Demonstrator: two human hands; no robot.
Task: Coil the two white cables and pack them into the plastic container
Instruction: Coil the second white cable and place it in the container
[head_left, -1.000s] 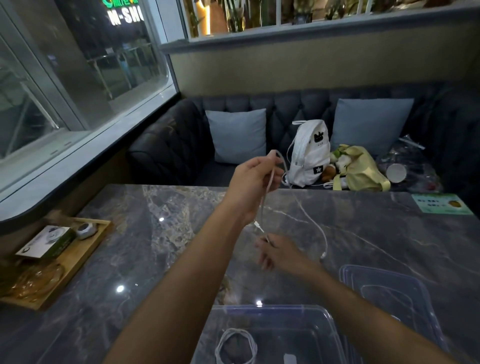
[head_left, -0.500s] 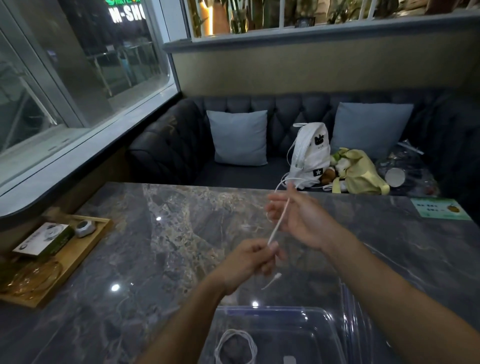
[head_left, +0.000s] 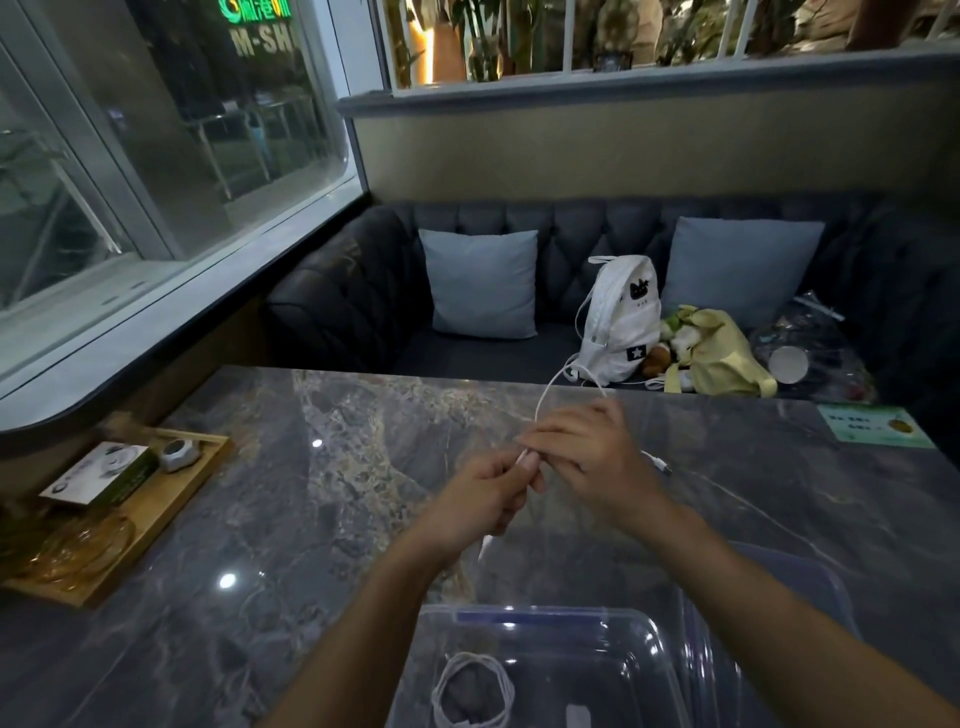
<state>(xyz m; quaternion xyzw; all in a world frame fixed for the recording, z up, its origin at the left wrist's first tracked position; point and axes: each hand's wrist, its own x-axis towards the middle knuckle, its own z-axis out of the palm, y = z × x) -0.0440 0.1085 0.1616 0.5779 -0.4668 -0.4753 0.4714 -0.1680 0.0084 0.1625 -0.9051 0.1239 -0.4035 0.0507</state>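
Both hands hold one white cable (head_left: 551, 383) above the dark marble table (head_left: 322, 499). My left hand (head_left: 480, 496) pinches it near one end, and that plug end hangs below the fist. My right hand (head_left: 587, 452) grips the cable just beyond, fingers closed, with a loop arching up over it and the other plug sticking out to its right. A second white cable (head_left: 470, 693) lies coiled inside the clear plastic container (head_left: 644, 639) at the near table edge.
The container's clear lid (head_left: 810, 577) lies to the right of the container. A wooden tray (head_left: 156, 514) with a small box stands at the table's left. A green card (head_left: 872, 427) lies at the far right. A sofa with cushions and a white backpack (head_left: 621, 322) stands behind the table.
My hands have come close together over the table's middle. The right hand has dropped and moved toward the left hand, forming a loop of cable above it.
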